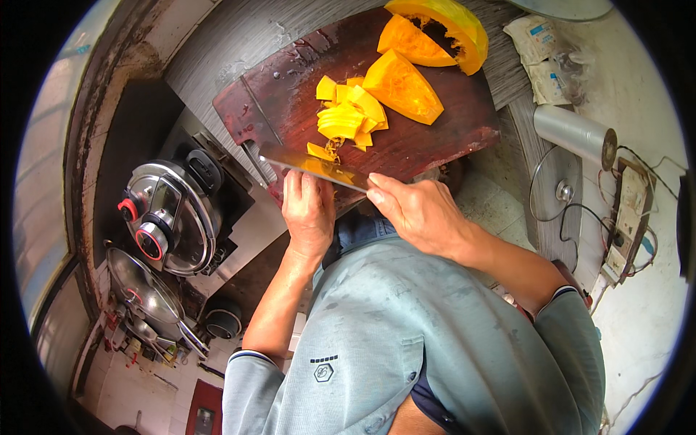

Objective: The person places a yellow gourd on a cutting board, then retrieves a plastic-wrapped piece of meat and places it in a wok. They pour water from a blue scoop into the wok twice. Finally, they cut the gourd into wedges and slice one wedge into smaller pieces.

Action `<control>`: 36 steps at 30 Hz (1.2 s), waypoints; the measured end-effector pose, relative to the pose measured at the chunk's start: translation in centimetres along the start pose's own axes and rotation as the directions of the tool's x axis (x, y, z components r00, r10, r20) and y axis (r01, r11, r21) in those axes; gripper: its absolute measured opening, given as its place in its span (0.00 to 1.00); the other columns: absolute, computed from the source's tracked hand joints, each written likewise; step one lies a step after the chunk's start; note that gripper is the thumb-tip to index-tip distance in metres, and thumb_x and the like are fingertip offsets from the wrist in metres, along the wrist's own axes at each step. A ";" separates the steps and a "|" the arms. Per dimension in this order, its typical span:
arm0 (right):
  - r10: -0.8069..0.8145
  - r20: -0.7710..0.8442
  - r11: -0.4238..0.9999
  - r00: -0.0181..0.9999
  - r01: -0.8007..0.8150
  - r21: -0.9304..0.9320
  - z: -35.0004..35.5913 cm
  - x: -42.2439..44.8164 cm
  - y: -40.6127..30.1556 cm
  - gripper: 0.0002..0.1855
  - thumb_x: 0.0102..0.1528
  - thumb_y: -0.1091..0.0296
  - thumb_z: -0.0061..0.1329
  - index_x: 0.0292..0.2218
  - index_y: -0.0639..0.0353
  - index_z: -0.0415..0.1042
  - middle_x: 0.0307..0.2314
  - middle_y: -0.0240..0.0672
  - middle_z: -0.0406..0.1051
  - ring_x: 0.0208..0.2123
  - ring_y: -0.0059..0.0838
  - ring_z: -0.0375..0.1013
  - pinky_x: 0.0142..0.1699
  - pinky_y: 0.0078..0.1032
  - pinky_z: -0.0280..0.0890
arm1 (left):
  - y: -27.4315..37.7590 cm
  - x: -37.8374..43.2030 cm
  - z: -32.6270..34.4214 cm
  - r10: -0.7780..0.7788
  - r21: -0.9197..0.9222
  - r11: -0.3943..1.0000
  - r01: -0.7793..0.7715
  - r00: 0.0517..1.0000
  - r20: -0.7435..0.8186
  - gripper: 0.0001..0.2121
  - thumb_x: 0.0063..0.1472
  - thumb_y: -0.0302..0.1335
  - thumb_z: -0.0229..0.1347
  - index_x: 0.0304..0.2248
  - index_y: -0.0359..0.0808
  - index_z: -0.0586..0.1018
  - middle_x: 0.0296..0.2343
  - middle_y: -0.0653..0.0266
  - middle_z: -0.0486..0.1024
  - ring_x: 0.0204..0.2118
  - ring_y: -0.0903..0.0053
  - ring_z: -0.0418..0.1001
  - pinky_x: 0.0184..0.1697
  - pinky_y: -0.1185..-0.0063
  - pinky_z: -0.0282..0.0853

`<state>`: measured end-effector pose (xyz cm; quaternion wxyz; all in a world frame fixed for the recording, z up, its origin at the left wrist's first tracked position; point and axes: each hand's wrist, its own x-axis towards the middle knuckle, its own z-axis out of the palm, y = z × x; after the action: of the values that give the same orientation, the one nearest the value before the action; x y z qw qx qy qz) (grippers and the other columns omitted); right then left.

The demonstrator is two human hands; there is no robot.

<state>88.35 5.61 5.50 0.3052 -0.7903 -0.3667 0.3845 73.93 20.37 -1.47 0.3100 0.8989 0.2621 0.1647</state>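
Observation:
My right hand (pixel 429 215) grips a cleaver (pixel 321 168) by its handle, the blade slanting across the near edge of a dark red wooden cutting board (pixel 435 138). My left hand (pixel 309 209) is right behind the blade with its fingers curled down; what lies under them is hidden. Just beyond the blade is a small pumpkin piece (pixel 321 151) with stringy pulp. Farther up the board, thin pumpkin slices (pixel 345 117) are heaped together. Beside them sit a large pumpkin wedge (pixel 405 87), another wedge (pixel 413 43) and a curved, hollowed pumpkin section (pixel 462 27).
To the left, a pressure cooker (pixel 171 217) stands on a stove, with a steel wok (pixel 144 283) nearby. On the right are a plastic film roll (pixel 573 133), a glass lid (pixel 554 187), a power strip (pixel 625 228) with cables, and white packets (pixel 538 54).

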 end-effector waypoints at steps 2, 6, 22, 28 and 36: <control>-0.046 -0.013 0.999 0.999 0.046 -0.016 -0.3 -0.9 -0.1 0.17 0.67 0.54 0.41 0.33 0.60 0.65 0.17 0.50 0.70 0.22 0.59 0.72 0.26 0.51 0.65 | 0.1 -0.1 -0.3 -0.015 0.002 1.000 0.015 0.999 0.032 0.19 0.52 0.13 0.59 0.45 0.30 0.75 0.40 0.48 0.74 0.41 0.48 0.74 0.44 0.66 0.72; -0.020 -0.007 0.999 1.000 0.019 -0.025 -0.8 -2.2 0.4 0.17 0.67 0.55 0.41 0.34 0.60 0.66 0.17 0.51 0.70 0.21 0.59 0.72 0.26 0.51 0.65 | -0.1 -0.2 -0.1 -0.008 0.017 1.000 0.008 1.000 0.029 0.21 0.52 0.14 0.60 0.47 0.31 0.75 0.41 0.48 0.73 0.42 0.48 0.74 0.44 0.66 0.72; 0.072 0.078 0.996 0.994 -0.068 -0.061 0.6 1.1 0.7 0.21 0.67 0.52 0.40 0.31 0.62 0.70 0.17 0.55 0.71 0.23 0.60 0.73 0.29 0.53 0.67 | -0.2 0.2 -0.1 0.031 0.029 0.999 -0.031 0.999 0.010 0.18 0.51 0.14 0.59 0.43 0.31 0.75 0.38 0.50 0.73 0.39 0.54 0.74 0.41 0.69 0.72; 0.049 0.022 0.995 0.999 -0.046 -0.088 3.1 3.6 2.4 0.21 0.67 0.52 0.39 0.33 0.61 0.73 0.20 0.53 0.73 0.25 0.59 0.74 0.30 0.50 0.68 | -0.2 0.4 0.1 0.038 0.009 0.999 -0.038 0.999 -0.022 0.18 0.52 0.13 0.59 0.43 0.30 0.74 0.37 0.51 0.74 0.39 0.56 0.74 0.42 0.69 0.73; 0.128 -0.017 0.982 0.992 -0.125 0.140 1.7 3.6 3.5 0.25 0.68 0.49 0.36 0.34 0.61 0.75 0.23 0.54 0.73 0.30 0.61 0.74 0.34 0.50 0.68 | -0.3 0.2 0.2 0.018 -0.043 0.999 -0.020 0.999 -0.052 0.16 0.52 0.12 0.59 0.41 0.30 0.74 0.37 0.52 0.74 0.38 0.57 0.75 0.42 0.69 0.73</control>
<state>89.77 6.96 0.55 0.3392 -0.7937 -0.2841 0.4175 74.05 20.58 -1.76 0.3209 0.8900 0.2577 0.1963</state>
